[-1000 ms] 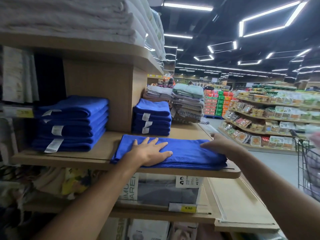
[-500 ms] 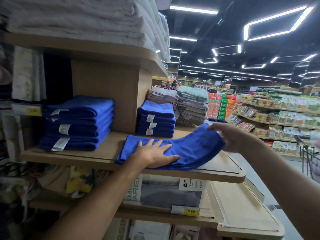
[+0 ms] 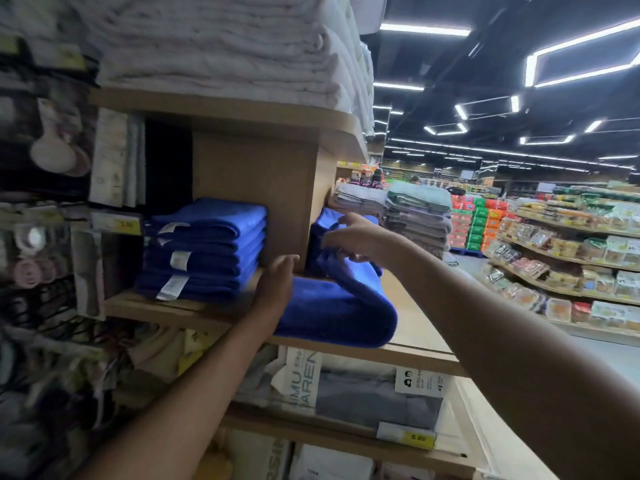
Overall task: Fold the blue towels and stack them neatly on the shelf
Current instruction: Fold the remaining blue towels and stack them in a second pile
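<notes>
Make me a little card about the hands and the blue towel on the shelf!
place: shop shelf
towel: blue, lying on the shelf, one end folded over
left hand: fingers straight, against the towel's left side
right hand: holds the towel's lifted end above the rest
blue stack: folded, further left on the same shelf
white towels: piled on the board above

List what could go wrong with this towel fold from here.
The right grip pinches a bunched flap of the towel; laid down so, the fold may land crooked.
The towel's front lies near the shelf edge; a push might slide it off.
The right grip works close to the small blue stack; it could nudge it.
</notes>
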